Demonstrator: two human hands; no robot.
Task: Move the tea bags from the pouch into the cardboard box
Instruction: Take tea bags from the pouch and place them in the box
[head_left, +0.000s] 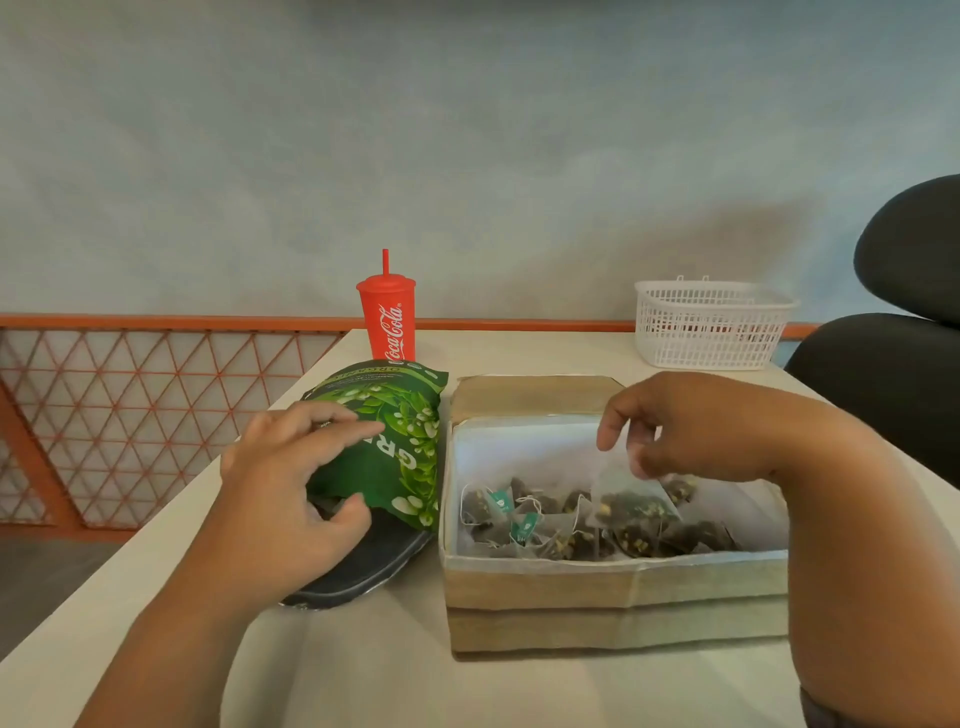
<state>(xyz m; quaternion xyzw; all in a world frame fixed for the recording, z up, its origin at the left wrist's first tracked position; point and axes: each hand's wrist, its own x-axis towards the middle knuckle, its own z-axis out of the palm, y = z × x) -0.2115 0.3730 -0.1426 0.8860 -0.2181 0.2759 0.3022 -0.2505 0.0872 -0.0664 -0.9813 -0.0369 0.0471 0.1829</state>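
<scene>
**One bag over the box, pouch held open beside it**

At the 9 o'clock edge of the view, a mesh railing (130, 405) runs beyond the table (363, 670). The left hand (291, 483) grips the green pouch (400, 436), which lies on its side at 9 o'clock of the cardboard box (613, 590). Its fingers curl over the top lip and its thumb hooks the lower one, so the dark mouth gapes toward the person. What remains inside cannot be seen. A red cup (387, 325) with a straw stands at 12 o'clock of the pouch, just behind it.

The open box holds a loose heap of tea bags (540, 519) with tags and strings tangled across one another. Above its 3 o'clock half, the right hand (691, 426) pinches one tea bag (631, 501) by its top between thumb and forefinger. The bag hangs down to the heap, and whether it touches cannot be told. A white basket (711, 325) sits at 1 o'clock of the box, and a black chair (909, 338) fills the 3 o'clock edge.

The likely step is letting go, and the risks look small:
- A string could snag on a finger as the hand lifts, dragging the bag or a neighbour back out.
- The pouch's mouth faces the table's near edge, so a slack left grip or a tilt could spill bags out.
- A hasty reach back across could knock the light box askew or catch its rim.
</scene>
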